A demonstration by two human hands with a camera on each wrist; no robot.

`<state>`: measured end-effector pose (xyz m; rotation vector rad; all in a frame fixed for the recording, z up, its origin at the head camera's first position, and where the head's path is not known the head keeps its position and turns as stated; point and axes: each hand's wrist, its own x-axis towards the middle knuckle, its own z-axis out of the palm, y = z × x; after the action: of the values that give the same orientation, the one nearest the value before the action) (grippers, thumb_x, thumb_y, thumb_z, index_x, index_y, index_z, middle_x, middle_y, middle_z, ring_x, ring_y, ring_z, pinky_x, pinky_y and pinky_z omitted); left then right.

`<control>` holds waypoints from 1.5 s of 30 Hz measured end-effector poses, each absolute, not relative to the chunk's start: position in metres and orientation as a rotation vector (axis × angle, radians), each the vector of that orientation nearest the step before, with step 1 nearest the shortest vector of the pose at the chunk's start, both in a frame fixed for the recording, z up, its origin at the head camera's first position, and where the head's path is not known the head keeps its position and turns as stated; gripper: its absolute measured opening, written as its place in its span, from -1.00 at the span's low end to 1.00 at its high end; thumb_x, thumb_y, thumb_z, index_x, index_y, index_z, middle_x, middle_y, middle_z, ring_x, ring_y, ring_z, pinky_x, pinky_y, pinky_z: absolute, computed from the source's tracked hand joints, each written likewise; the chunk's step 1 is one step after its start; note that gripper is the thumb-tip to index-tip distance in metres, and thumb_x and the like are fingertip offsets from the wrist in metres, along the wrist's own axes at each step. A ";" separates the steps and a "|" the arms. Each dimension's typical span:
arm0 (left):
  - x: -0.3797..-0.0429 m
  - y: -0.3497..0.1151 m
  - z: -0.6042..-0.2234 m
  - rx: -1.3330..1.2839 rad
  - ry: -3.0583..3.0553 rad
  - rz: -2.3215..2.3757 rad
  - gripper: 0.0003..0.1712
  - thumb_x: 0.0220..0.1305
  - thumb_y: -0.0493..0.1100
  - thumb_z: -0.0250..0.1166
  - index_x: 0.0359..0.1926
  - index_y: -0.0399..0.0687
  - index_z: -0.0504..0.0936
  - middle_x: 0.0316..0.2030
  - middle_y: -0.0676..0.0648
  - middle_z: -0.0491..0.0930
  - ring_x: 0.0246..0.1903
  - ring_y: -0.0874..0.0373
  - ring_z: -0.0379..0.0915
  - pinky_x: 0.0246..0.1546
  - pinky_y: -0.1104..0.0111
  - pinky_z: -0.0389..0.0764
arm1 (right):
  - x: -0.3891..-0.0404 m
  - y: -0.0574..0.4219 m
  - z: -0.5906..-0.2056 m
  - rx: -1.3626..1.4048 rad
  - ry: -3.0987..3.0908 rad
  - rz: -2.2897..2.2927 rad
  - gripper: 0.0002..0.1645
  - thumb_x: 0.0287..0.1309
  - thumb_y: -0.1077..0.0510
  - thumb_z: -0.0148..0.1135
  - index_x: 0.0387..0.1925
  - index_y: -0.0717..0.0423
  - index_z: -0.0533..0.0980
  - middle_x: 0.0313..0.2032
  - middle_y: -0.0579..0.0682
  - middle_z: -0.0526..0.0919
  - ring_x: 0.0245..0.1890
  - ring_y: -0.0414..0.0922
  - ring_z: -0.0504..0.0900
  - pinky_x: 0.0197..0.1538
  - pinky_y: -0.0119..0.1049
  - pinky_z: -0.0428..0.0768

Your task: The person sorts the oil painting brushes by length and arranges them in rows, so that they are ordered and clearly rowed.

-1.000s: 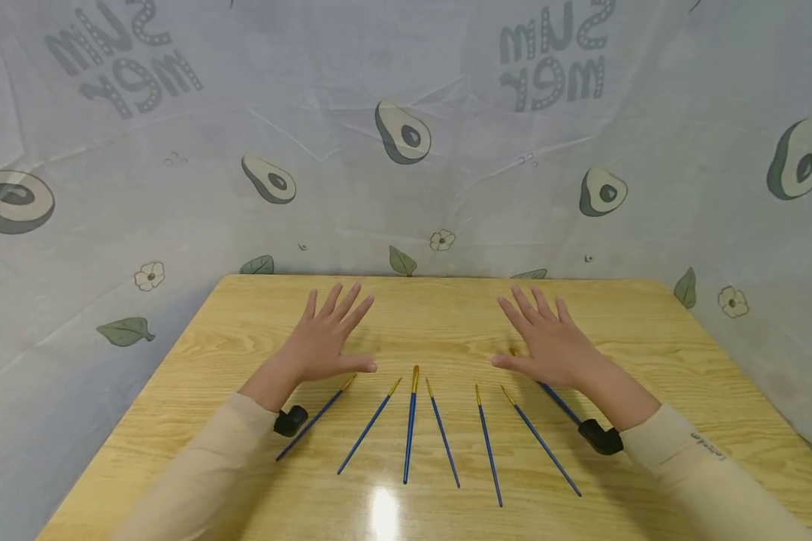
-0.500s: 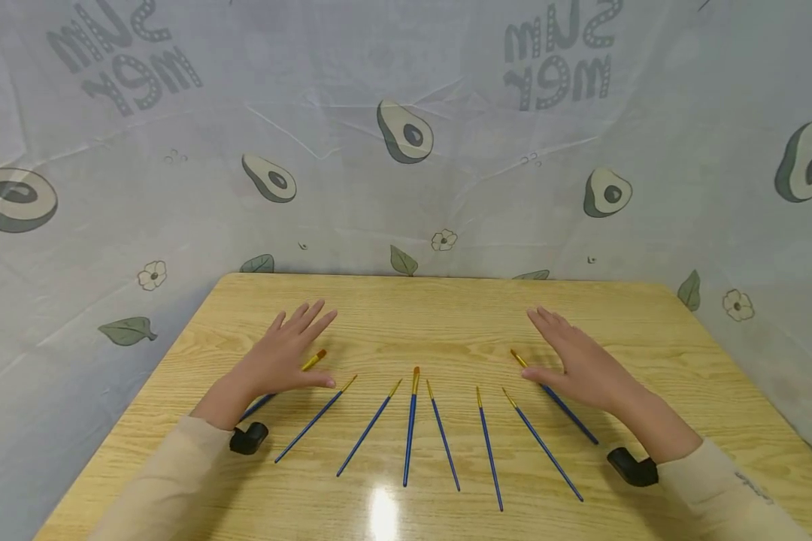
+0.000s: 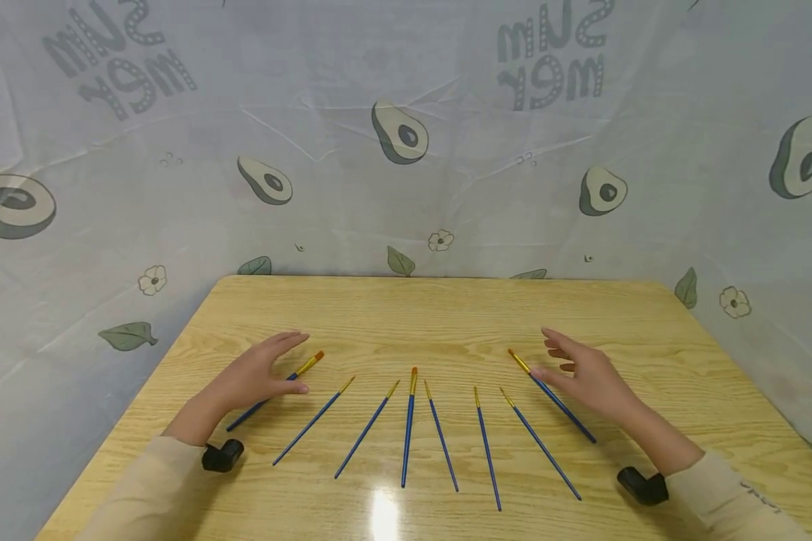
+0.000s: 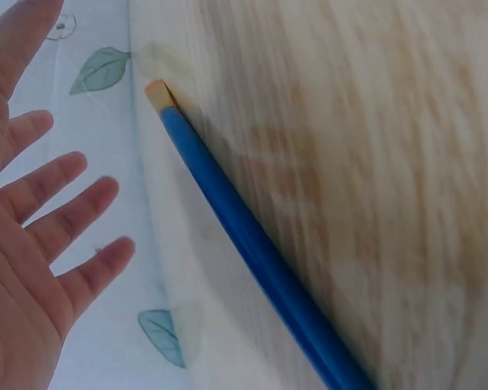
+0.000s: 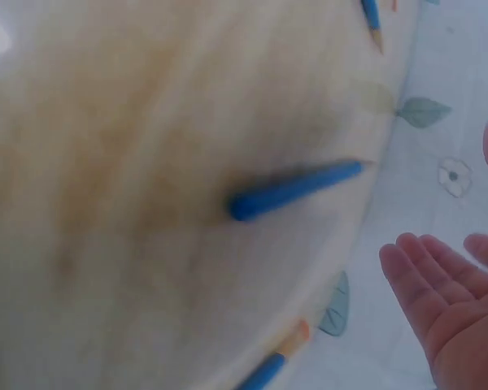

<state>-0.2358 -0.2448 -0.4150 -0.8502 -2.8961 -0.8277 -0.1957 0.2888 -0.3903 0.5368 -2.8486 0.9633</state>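
Note:
Several paintbrushes with blue handles and gold ferrules lie fanned out on the table. My left hand [image 3: 253,374] is over the leftmost paintbrush [image 3: 309,364], which has a wide flat orange tip; the palm hides part of its handle. In the left wrist view that hand [image 4: 32,236] has its fingers spread, apart from the brush [image 4: 244,231]. My right hand [image 3: 592,378] hovers beside the rightmost paintbrush [image 3: 562,404], fingers loosely bent, thumb overlapping the ferrule end. The right wrist view shows this hand [image 5: 464,313] holding nothing. Another flat-tipped paintbrush [image 3: 409,421] lies mid-row.
The light wooden table [image 3: 406,315] ends at a pale hanging cloth [image 3: 338,210] printed with avocados and leaves. Slimmer paintbrushes, such as one at left [image 3: 314,421] and one at right [image 3: 548,454], lie between the hands. A black wrist camera [image 3: 223,455] sits at the left cuff.
Both hands have moved outward and lower, the left to the left and the right to the right. Their spread fingers have relaxed and bent. The leftmost brush has come into sight; the brushes stay put.

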 end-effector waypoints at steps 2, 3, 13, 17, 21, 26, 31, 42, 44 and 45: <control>-0.237 -0.248 -0.417 -0.827 -2.897 -0.947 0.04 0.02 0.31 0.41 0.42 -0.09 0.30 0.35 -0.20 0.26 0.29 -0.22 0.21 0.13 -0.14 0.37 | -0.195 0.289 -0.393 0.497 -2.850 1.045 -0.12 0.25 -0.01 0.30 0.41 0.33 0.16 0.17 0.39 0.43 0.12 0.29 0.48 0.00 0.08 0.57; -0.237 -0.250 -0.418 -0.813 -2.898 -1.005 0.00 0.04 0.27 0.42 0.41 -0.09 0.31 0.34 -0.19 0.28 0.27 -0.21 0.23 0.13 -0.14 0.37 | -0.194 0.290 -0.395 0.480 -2.851 1.075 -0.13 0.25 0.00 0.31 0.40 0.34 0.18 0.15 0.39 0.44 0.11 0.28 0.49 -0.02 0.07 0.58; -0.243 -0.264 -0.428 -0.762 -2.881 -1.356 -0.18 0.14 -0.04 0.45 0.36 -0.24 0.36 0.19 -0.30 0.42 0.04 -0.13 0.44 -0.08 0.15 0.57 | -0.193 0.295 -0.403 0.294 -2.884 1.294 -0.15 0.21 -0.02 0.34 0.34 0.39 0.25 0.08 0.32 0.51 0.03 0.18 0.53 -0.08 -0.19 0.61; -0.243 -0.266 -0.428 -0.726 -2.902 -1.388 -0.27 0.16 -0.11 0.45 0.30 -0.29 0.41 0.08 -0.29 0.48 -0.03 -0.11 0.48 -0.18 0.29 0.60 | -0.194 0.297 -0.407 0.243 -2.898 1.395 -0.20 0.22 0.01 0.34 0.30 0.42 0.28 0.04 0.29 0.52 -0.01 0.13 0.52 -0.13 -0.35 0.59; -0.246 -0.268 -0.430 -0.692 -2.899 -1.457 -0.35 0.15 -0.18 0.45 0.22 -0.33 0.47 -0.03 -0.24 0.52 -0.12 -0.06 0.50 -0.23 0.34 0.60 | -0.195 0.299 -0.412 0.235 -2.925 1.416 -0.23 0.22 0.04 0.34 0.27 0.45 0.31 0.00 0.26 0.54 -0.06 0.07 0.53 -0.17 -0.36 0.58; -0.249 -0.272 -0.436 -0.660 -2.890 -1.579 -0.45 0.14 -0.24 0.45 0.13 -0.38 0.52 -0.15 -0.20 0.55 -0.22 -0.01 0.49 -0.29 0.36 0.60 | -0.198 0.300 -0.415 0.215 -2.939 1.466 -0.28 0.20 0.07 0.36 0.23 0.45 0.35 -0.05 0.21 0.54 -0.12 0.01 0.51 -0.22 -0.35 0.58; -0.250 -0.274 -0.438 -0.648 -2.884 -1.683 -0.51 0.17 -0.28 0.42 0.09 -0.41 0.53 -0.18 -0.22 0.56 -0.24 0.03 0.50 -0.31 0.37 0.60 | -0.200 0.301 -0.416 0.180 -2.931 1.573 -0.32 0.18 0.12 0.38 0.20 0.44 0.38 -0.06 0.20 0.53 -0.14 -0.01 0.48 -0.21 -0.37 0.56; -0.251 -0.273 -0.438 -0.613 -2.936 -1.650 -0.53 0.11 -0.26 0.47 0.03 -0.38 0.60 -0.26 -0.18 0.56 -0.29 0.06 0.47 -0.29 0.40 0.58 | -0.203 0.303 -0.423 0.182 -2.939 1.618 -0.35 0.15 0.14 0.40 0.18 0.43 0.42 -0.05 0.17 0.55 -0.18 -0.05 0.46 -0.24 -0.38 0.54; -0.251 -0.272 -0.439 -0.614 -2.941 -1.620 -0.53 0.10 -0.23 0.48 0.02 -0.36 0.61 -0.26 -0.17 0.57 -0.31 0.07 0.46 -0.30 0.39 0.57 | -0.203 0.302 -0.422 0.171 -2.949 1.613 -0.34 0.14 0.13 0.41 0.17 0.43 0.43 -0.06 0.16 0.55 -0.18 -0.05 0.45 -0.25 -0.38 0.54; -0.250 -0.271 -0.439 -0.613 -2.945 -1.602 -0.54 0.10 -0.22 0.48 0.01 -0.35 0.62 -0.27 -0.16 0.57 -0.31 0.07 0.46 -0.30 0.39 0.56 | -0.203 0.301 -0.422 0.158 -2.954 1.609 -0.34 0.13 0.13 0.42 0.17 0.42 0.43 -0.07 0.15 0.55 -0.19 -0.06 0.44 -0.25 -0.39 0.53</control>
<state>-0.2504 -0.2713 -0.4389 -0.6133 -2.9455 -1.6017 -0.2033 0.3014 -0.4217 0.1576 -2.9538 1.6093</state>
